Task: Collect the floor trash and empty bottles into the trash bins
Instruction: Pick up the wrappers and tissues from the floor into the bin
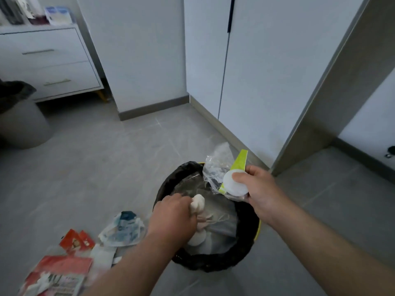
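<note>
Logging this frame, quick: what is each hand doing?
Left hand: grips a white wad over the bin.
Right hand: holds a clear wrapper and white disc.

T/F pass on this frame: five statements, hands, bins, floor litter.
1. The left hand holds a white wad over the black-lined bin. True.
2. The right hand is empty. False: it grips a clear plastic bag and a white disc.
3. Red packets lie on the floor left of that bin. True.
4. That bin lies tipped over. False: it stands upright.
5. Only one bin shows. False: a second bin stands far left.
</note>
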Motion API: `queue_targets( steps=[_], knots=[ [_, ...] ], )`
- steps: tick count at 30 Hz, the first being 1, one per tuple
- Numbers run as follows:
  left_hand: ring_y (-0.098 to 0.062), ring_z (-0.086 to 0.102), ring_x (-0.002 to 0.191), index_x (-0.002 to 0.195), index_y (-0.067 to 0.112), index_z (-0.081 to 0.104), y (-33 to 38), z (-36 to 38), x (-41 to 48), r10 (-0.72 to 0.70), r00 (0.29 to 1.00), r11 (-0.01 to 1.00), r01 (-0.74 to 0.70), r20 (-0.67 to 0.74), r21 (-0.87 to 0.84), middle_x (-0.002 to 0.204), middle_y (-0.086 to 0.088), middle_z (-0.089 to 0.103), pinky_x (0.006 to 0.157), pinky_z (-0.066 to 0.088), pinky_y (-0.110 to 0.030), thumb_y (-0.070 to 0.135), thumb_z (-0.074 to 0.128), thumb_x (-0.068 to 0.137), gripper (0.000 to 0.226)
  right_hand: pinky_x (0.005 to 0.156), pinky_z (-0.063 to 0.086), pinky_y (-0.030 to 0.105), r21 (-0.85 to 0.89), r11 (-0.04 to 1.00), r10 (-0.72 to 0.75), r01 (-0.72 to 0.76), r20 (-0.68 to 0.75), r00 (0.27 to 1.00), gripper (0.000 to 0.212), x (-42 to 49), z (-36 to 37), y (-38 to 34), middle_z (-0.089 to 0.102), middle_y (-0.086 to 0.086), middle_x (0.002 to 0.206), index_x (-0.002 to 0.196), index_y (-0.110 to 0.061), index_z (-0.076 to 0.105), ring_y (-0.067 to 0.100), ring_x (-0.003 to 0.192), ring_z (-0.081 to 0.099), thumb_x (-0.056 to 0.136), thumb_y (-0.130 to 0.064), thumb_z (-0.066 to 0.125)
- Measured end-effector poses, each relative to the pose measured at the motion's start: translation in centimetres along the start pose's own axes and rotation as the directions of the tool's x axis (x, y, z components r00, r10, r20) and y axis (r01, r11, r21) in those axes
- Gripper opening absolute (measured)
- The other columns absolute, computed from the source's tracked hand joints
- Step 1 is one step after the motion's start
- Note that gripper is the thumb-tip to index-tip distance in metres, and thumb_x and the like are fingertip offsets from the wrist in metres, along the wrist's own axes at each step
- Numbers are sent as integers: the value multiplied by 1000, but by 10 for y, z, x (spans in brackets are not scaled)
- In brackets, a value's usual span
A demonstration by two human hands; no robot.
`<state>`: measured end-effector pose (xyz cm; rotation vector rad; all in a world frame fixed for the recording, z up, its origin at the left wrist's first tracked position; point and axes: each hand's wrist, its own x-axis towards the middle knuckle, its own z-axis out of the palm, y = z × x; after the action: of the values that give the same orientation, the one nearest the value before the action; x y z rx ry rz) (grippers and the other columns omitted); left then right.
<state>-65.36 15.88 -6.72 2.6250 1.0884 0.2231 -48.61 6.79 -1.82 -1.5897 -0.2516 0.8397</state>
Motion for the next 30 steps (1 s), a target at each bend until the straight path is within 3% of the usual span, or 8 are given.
queue_targets(
  steps=[4, 9, 12, 16, 19, 21, 26, 30],
  knots=[
    [-23, 56, 101, 95, 22, 62, 0, 9, 0, 51, 986, 975, -84, 161, 206, 101, 2, 62, 78, 36, -33, 45, 48, 84, 29, 59, 45, 30, -3, 1000, -19, 19, 12, 1000, 16, 3, -3, 3, 64, 9, 81, 79, -15, 65, 24, 73, 60, 85, -1, 60],
    [-19, 65, 102, 108, 24, 69, -17, -5, -21, 165, 985, 982, -158, -60, 98, 110, 5, 69, 92, 49, -39, 61, 45, 73, 57, 45, 42, 20, -117, 991, -69, 68, -4, 998, 13, 9, -4, 7, 65, 4, 77, 80, -16, 66, 18, 66, 60, 83, -4, 62],
    [-13, 16, 145, 148, 20, 28, -36, -13, -40, 15, 996, 1000, -15, 86, 6, 159, 1, 16, 116, 17, -32, 64, 37, 83, 80, 57, 43, 25, -318, 929, -209, 188, -31, 978, 10, 10, -1, 14, 64, 1, 73, 74, -14, 63, 16, 67, 57, 80, -7, 63],
    [0, -25, 134, 149, 23, -16, -48, -6, -52, -13, 965, 996, 35, 261, -80, 148, 13, -37, 116, 0, -27, 78, 43, 73, 111, 61, 40, 33, -718, 544, -388, 434, 243, 889, 14, 8, 21, 45, 52, -2, 73, 71, -18, 48, 19, 70, 51, 75, -14, 61],
    [0, -30, 133, 148, 22, -19, -50, -3, -52, -8, 966, 995, 32, 257, -91, 147, 13, -39, 113, -4, -24, 91, 37, 56, 128, 91, 46, 40, -816, 141, 32, 560, 569, 822, 41, 7, 40, 71, 52, 8, 123, 109, -20, 52, 29, 116, 50, 77, -41, 63],
    [1, -29, 134, 148, 23, -20, -52, -1, -52, -6, 968, 994, 34, 251, -108, 146, 14, -40, 114, -3, -24, 89, 43, 59, 127, 111, 32, 45, -807, -19, 287, 590, 561, 777, 77, 7, 48, 82, 21, 7, 156, 141, -24, 33, 30, 141, 25, 78, -60, 59],
    [-3, -26, 139, 146, 25, -22, -53, 3, -53, -22, 967, 990, 57, 255, -131, 146, 14, -42, 118, 1, -28, 78, 50, 68, 120, 118, 16, 47, -818, -141, 438, 557, 453, 777, 88, 13, 55, 113, -9, 7, 162, 152, -29, 2, 28, 149, -1, 85, -68, 43],
    [-8, -30, 139, 147, 27, -20, -53, 3, -52, -29, 963, 991, 63, 269, -118, 148, 13, -39, 117, -3, -31, 78, 50, 69, 117, 115, 24, 47, -842, -112, 420, 527, 441, 793, 86, 13, 61, 107, 8, 9, 160, 151, -28, 13, 30, 146, 15, 82, -65, 50]
  ],
)
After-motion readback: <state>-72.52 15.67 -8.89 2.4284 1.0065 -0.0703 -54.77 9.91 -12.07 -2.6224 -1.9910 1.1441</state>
